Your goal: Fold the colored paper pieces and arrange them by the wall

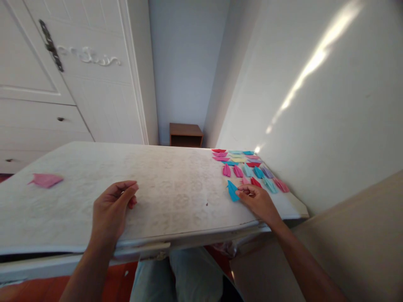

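Note:
My right hand (255,200) pinches the edge of a blue folded paper leaf (232,191) between thumb and fingers, at the right part of the white table (176,167). Just beyond it lie several folded paper pieces in rows, among them a magenta one (226,170), a teal one (258,172) and a red one (255,182). My left hand (113,203) is loosely closed over the table's left half, thumb against the fingers, with nothing visible in it. A pink folded paper piece (47,180) lies by itself at the far left.
A white wardrobe (103,96) stands behind the table on the left. A brown wooden shelf unit (185,129) is beyond the back edge. The white wall (308,109) runs along the right side. My legs (189,272) are under the front edge.

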Motion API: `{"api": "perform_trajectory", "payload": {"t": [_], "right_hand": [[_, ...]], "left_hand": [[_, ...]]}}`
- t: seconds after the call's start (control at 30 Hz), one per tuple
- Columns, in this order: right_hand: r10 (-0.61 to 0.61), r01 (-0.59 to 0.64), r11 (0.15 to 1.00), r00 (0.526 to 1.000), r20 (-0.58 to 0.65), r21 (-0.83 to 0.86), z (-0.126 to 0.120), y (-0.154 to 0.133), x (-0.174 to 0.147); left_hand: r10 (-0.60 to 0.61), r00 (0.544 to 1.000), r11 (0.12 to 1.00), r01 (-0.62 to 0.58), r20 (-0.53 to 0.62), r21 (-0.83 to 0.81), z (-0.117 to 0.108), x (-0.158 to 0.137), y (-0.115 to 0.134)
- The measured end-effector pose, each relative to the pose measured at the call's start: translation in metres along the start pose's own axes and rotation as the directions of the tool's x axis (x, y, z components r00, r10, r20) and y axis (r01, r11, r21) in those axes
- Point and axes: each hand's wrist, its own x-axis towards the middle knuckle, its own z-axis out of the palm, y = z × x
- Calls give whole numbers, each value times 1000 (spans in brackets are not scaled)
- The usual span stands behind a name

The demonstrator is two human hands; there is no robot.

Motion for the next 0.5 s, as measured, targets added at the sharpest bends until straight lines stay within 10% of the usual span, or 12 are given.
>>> {"api": "perform_trajectory", "payload": {"t": [0.27,0.5], "right_hand": [[-171,82,908,968,-183,-412,3,-3,-7],[-308,288,787,950,57,-545,10,-5,-20]], "left_hand": [[-35,999,999,34,-39,-1,5,-2,5],[-49,997,999,50,-65,10,7,-3,7]]}}
